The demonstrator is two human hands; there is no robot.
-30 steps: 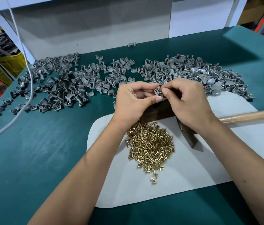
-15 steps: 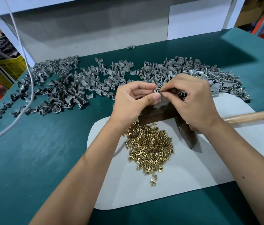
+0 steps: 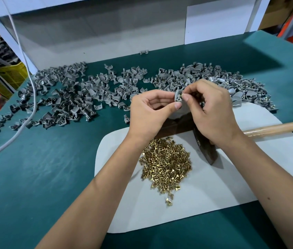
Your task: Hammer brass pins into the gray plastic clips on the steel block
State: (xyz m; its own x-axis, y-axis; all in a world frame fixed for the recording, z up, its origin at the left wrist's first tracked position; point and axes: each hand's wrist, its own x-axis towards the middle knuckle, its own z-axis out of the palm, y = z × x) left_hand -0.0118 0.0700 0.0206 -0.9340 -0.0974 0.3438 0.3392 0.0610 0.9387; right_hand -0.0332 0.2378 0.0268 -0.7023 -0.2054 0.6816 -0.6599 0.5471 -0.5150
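We pinch a gray clip [image 3: 177,95] in our left hand [image 3: 151,112] while our right hand [image 3: 212,112], just beside it, presses a brass pin [image 3: 182,95] in.

Bright, even light falls from above and slightly behind the fingers. Just below them, the forearms throw soft shadows onto the white mat [image 3: 214,186], and a broad dark shadow crosses the green table [image 3: 34,168] far beyond the fingertips. Focus is sharp near the fingers. Wide-angle distortion bends the table edges, and the upper corners look soft and smeared.
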